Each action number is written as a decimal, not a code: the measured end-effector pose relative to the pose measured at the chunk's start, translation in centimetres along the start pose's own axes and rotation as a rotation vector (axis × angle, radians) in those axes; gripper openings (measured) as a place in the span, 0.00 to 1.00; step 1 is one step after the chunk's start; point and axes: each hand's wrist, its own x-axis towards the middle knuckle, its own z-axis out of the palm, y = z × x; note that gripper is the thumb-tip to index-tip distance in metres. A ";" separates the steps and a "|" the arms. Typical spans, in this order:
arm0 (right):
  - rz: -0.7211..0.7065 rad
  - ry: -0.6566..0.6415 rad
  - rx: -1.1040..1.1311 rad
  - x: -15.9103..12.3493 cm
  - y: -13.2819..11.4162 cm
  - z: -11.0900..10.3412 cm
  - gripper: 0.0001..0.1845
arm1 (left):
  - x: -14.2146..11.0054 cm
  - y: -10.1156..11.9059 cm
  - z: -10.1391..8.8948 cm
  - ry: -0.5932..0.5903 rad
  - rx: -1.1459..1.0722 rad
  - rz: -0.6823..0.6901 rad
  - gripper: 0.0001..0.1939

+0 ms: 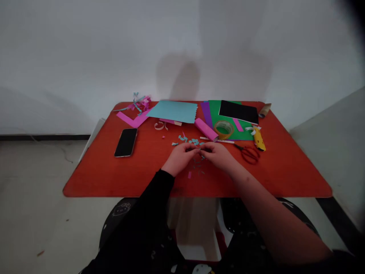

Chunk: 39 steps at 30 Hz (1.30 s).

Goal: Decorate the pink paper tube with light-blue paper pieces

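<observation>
Over the middle of the red table (154, 175), my left hand (182, 155) and my right hand (216, 153) meet with their fingertips pinched together. Between them is something very small, perhaps a bit of blue paper; the fingers mostly hide it. Just beyond the hands lie several small blue paper pieces (195, 141), cut in leaf-like shapes. Thin paper scraps (196, 166) and a small pink paper piece (189, 174) rest below the hands. To the right of my right hand are red-handled scissors (250, 155), and a white pen (225, 141) lies behind it.
A phone (126, 142) lies at left. Along the back are shredded paper (141, 102), a blue sheet (173, 111), a pink roll (206, 129), a tape roll (224, 129), green paper (213, 108), a black rectangular item (238, 111), a brown tube (265, 110) and a yellow object (259, 139).
</observation>
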 end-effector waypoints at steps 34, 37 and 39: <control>0.155 -0.183 0.272 -0.2 -0.2 -0.8 0.13 | -0.2 -0.3 -0.5 -0.046 0.131 0.084 0.14; 0.055 -0.182 -0.020 -0.5 -0.3 -0.4 0.06 | -0.3 -0.6 -0.6 0.024 0.389 0.114 0.12; -0.026 -0.209 -0.270 -0.8 -0.3 -0.1 0.06 | -0.4 -0.7 -0.7 0.035 0.583 0.136 0.11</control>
